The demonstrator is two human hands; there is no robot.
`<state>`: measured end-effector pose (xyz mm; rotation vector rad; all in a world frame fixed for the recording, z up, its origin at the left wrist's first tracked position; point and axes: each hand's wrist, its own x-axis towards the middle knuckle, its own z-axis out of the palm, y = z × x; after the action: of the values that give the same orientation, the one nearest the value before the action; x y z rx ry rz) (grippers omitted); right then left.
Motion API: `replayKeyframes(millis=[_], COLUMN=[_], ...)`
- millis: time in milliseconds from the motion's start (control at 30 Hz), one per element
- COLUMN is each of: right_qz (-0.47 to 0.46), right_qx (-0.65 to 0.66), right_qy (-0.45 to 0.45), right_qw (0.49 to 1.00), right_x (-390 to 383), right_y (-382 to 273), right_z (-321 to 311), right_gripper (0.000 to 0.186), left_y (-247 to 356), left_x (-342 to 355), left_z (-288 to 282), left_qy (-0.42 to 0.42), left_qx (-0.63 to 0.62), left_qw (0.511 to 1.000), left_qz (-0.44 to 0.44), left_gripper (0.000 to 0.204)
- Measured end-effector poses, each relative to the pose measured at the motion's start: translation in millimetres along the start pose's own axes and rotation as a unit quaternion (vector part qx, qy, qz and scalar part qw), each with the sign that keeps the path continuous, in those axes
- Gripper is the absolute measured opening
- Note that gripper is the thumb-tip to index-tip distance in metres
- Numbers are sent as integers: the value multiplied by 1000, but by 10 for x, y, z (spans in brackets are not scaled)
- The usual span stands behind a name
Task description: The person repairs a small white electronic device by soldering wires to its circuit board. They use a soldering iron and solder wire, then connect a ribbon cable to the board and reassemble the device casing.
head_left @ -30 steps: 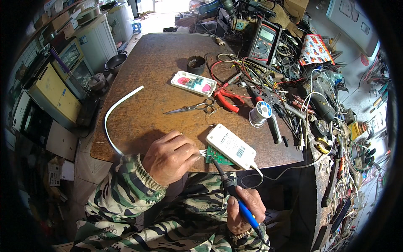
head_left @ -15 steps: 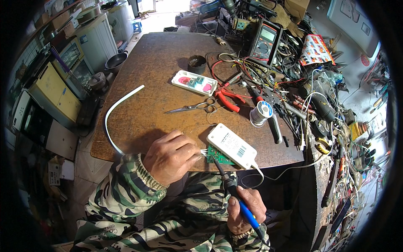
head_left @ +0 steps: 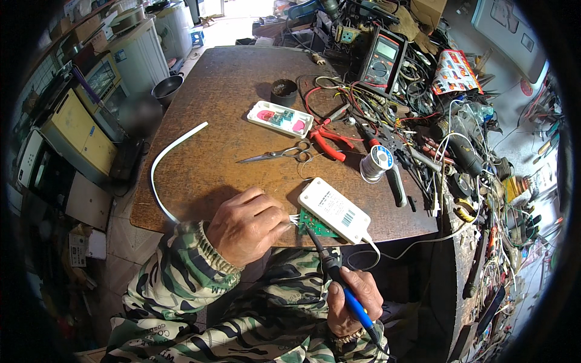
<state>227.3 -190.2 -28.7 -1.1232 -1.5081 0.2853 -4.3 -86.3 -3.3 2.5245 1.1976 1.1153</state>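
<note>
My right hand (head_left: 355,300) is closed round the handle of a blue soldering iron (head_left: 357,307), its tip pointing up and left onto a green circuit board (head_left: 315,224). The board lies at the table's near edge, partly under a white plastic box (head_left: 334,209) with a label and a white cable. Thin white wires (head_left: 294,219) run from the board's left side to the fingers of my left hand (head_left: 248,226). Those fingers are pinched together on the wires, and the hand rests on the table. The white cord (head_left: 158,175) curves along the table and goes behind my left sleeve.
Beyond the board lie scissors (head_left: 273,153), red-handled pliers (head_left: 328,144), a solder spool (head_left: 376,163) and an open white case (head_left: 279,119). A small dark pot (head_left: 284,92) stands behind them. Tangled cables and a multimeter (head_left: 382,60) crowd the table's right side.
Almost nothing differs. Both hands, the iron and the board keep their places, with the iron's tip still at the board.
</note>
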Motion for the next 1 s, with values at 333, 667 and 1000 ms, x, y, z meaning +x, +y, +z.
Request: replayKeyframes(millis=[333, 667, 1000], right_qz=[6, 21, 13], right_qx=[-3, -7, -7], right_qy=[-8, -26, -11], right_qw=[1000, 999, 1000], right_x=[6, -20, -7], right_y=[-17, -35, -6], right_z=[-15, -25, -21], right_gripper=[34, 32, 34], left_y=[7, -7, 21], left_x=[10, -2, 12], left_z=[-14, 11, -8], left_qy=[-7, -3, -3], left_qx=[6, 4, 5], left_qw=[1000, 1000, 1000], left_qz=[1, 0, -6], left_gripper=[19, 18, 17])
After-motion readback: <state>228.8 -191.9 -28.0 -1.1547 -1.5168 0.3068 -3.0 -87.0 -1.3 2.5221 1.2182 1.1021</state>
